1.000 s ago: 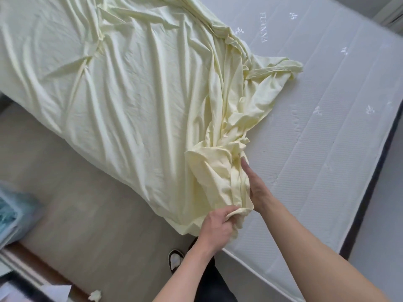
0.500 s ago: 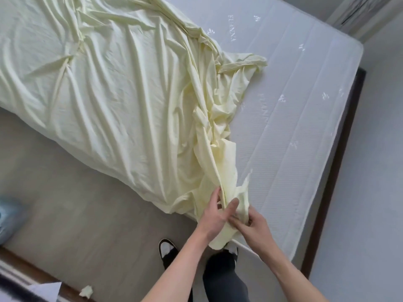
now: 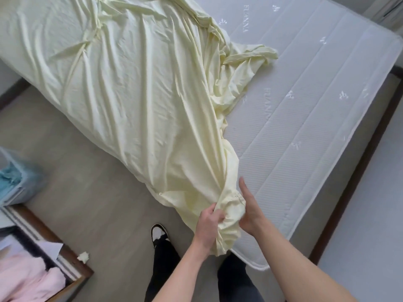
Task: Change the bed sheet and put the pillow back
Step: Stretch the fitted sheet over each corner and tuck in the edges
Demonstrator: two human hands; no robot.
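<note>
A pale yellow bed sheet lies crumpled over the left part of a bare white quilted mattress and hangs off its near edge. One bunched corner of the sheet reaches the mattress's near corner. My left hand grips that bunched corner from the left. My right hand has straight fingers and lies flat against the right side of the same bunch. No pillow is in view.
Grey floor runs along the left of the bed, where my shoe stands. A wooden drawer with pink cloth sits bottom left, a clear bin with blue cloth above it. A crumpled paper scrap lies on the floor.
The sheet's corner has been drawn down toward the mattress's near corner. My right hand let go its pinch and now lies flat beside the bunch. My left hand keeps its grip.
</note>
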